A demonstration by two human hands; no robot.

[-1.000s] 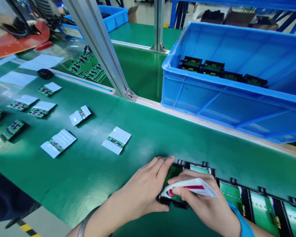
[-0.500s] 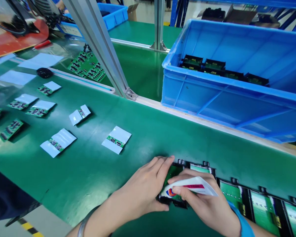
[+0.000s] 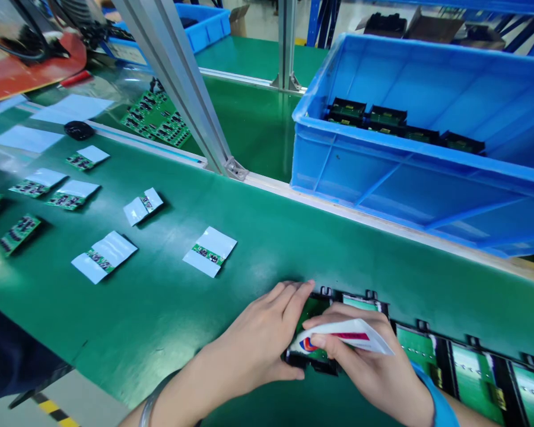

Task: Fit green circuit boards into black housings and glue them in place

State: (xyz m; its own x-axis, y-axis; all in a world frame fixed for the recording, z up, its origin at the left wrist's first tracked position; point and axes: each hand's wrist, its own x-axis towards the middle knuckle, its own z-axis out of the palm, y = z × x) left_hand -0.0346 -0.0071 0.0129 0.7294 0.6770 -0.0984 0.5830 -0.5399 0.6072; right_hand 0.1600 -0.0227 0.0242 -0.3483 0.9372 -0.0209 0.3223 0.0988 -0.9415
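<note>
In the head view my right hand (image 3: 374, 362) is closed around a white squeeze tube (image 3: 353, 332) with a red stripe and a blue-and-orange logo. The tube's nozzle end points left and down, over a green circuit board in a black plastic housing (image 3: 315, 363). My left hand (image 3: 267, 338) grips that housing's left side, with the fingers at its far edge and the thumb at its near edge. Both hands hide much of the board, and the nozzle tip is hard to make out. To the right, similar housings with boards (image 3: 471, 373) sit in a row.
Several small circuit boards with white sheets (image 3: 209, 252) lie on the green table (image 3: 169, 320) to the left. Behind the row, a large blue bin (image 3: 404, 178) holds several black housings. A metal post (image 3: 182, 89) rises at the back, beside a larger board panel (image 3: 155, 121).
</note>
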